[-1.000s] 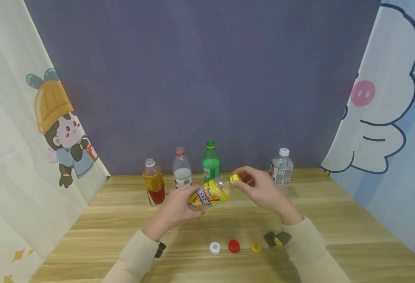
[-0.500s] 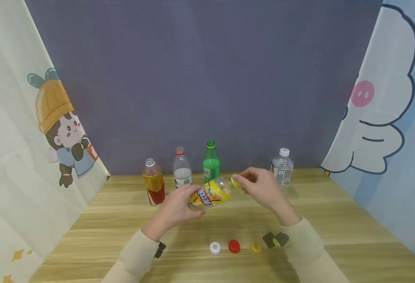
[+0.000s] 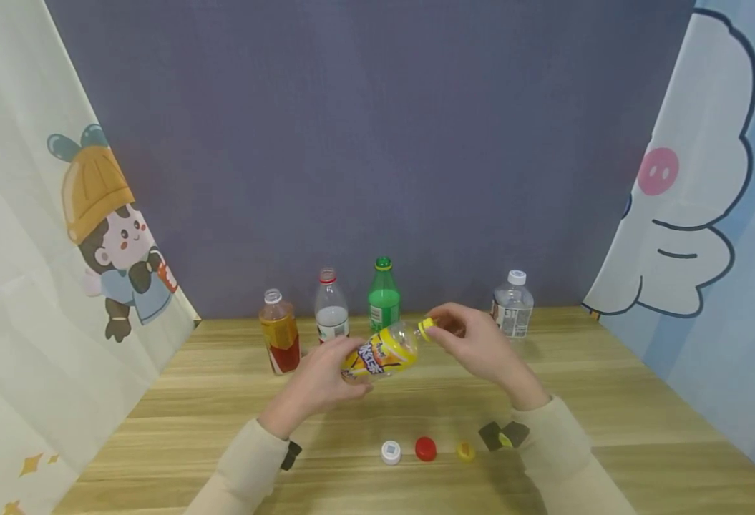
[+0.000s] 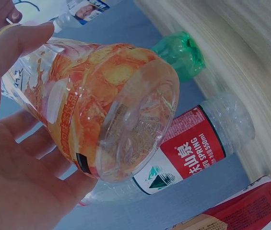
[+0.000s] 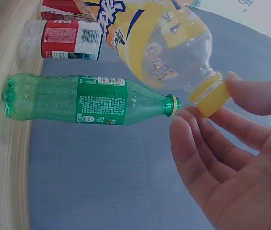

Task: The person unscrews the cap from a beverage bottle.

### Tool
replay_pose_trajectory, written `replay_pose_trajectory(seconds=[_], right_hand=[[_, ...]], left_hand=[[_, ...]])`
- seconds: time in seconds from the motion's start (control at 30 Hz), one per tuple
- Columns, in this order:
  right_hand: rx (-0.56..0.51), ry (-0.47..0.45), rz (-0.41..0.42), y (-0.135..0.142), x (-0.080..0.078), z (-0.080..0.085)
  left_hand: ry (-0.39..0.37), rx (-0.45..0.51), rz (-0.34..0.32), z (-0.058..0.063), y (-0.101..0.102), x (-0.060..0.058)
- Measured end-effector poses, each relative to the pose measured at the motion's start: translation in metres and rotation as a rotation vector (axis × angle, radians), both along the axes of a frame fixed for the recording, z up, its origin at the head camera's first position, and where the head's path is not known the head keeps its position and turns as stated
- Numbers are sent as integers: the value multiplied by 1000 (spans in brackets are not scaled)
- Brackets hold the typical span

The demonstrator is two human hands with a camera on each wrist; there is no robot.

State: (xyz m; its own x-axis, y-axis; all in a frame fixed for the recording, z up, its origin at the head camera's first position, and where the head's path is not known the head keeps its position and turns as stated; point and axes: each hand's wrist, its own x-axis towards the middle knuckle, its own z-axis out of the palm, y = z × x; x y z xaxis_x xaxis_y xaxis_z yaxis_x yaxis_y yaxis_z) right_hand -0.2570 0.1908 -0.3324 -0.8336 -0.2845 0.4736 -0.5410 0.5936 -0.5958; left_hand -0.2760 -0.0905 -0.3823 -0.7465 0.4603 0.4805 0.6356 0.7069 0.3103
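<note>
My left hand (image 3: 321,379) grips a clear plastic bottle (image 3: 380,353) with a yellow and orange label, holding it tilted above the table with its neck toward the right. In the left wrist view the bottle's clear base (image 4: 140,124) faces the camera, with the thumb on one side and fingers on the other. A yellow cap (image 5: 213,99) sits at the bottle's mouth, just beyond the yellow neck ring. My right hand (image 3: 480,347) pinches this cap between thumb and fingers, as the right wrist view shows.
Behind stand an amber-labelled bottle (image 3: 280,332), a clear red-ringed bottle (image 3: 332,315), a green bottle (image 3: 384,297) and, farther right, a white-capped bottle (image 3: 514,306). In front lie a white cap (image 3: 391,452), a red cap (image 3: 425,449) and a yellow cap (image 3: 465,450).
The right hand's fingers have shifted around the yellow cap, covering more of it half a second ago and less now. The left hand and the bottle have stayed in place.
</note>
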Motion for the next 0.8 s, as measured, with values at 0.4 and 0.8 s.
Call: replay_pose_trajectory(seconds=[0.4, 0.8], right_hand=[[-14, -32, -11, -1, -1, 1], [-133, -117, -130, -3, -1, 0]], left_hand=[[-26, 13, 14, 1, 0, 2], [-27, -9, 2, 2, 1, 0]])
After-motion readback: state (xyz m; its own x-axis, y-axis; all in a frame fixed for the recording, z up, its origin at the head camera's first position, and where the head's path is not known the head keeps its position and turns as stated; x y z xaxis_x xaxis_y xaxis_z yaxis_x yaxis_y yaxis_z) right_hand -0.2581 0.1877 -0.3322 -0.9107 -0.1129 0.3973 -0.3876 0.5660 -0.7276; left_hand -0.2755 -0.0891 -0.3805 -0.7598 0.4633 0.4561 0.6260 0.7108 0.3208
